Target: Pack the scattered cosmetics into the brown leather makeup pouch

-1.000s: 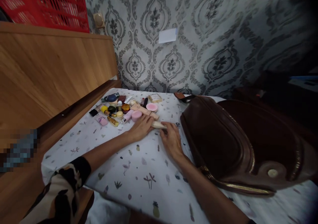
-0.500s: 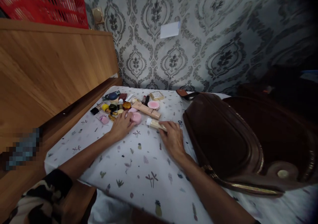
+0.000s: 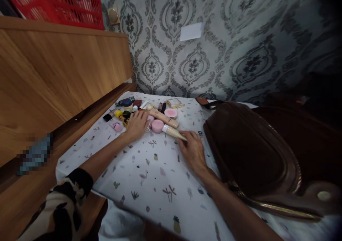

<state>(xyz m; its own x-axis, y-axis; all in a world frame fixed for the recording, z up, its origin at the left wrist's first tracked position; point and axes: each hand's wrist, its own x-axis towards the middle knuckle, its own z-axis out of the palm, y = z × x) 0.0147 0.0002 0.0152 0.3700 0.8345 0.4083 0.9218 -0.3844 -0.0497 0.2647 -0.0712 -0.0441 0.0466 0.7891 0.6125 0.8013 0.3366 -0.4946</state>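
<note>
My right hand [image 3: 192, 149] grips the end of a cream-coloured tube with a white cap [image 3: 173, 131], which lies just over the cloth. Its capped end points left, close to a round pink jar [image 3: 157, 126]. Over the pile of cosmetics rests my left hand [image 3: 136, 126], palm down with fingers stretched out; it hides some of the small things below it. Behind the jar lies a long beige tube [image 3: 165, 118]. A round pink compact [image 3: 171, 113] sits beyond that, near a gold-edged square case [image 3: 174, 103]. A small pink tube [image 3: 116, 126] lies left of my left hand.
A large brown leather bag [image 3: 248, 152] with gold zips fills the right side. The white patterned cloth [image 3: 149, 169] covers the table. On the left stands a wooden cabinet [image 3: 66, 73] with a red basket [image 3: 61, 5] on top. A patterned wall [image 3: 192, 66] closes the back.
My right hand has brought the cream tube up against the pink jar. My left hand has come off the jar and now lies flatter across the cosmetics. The view has shifted slightly.
</note>
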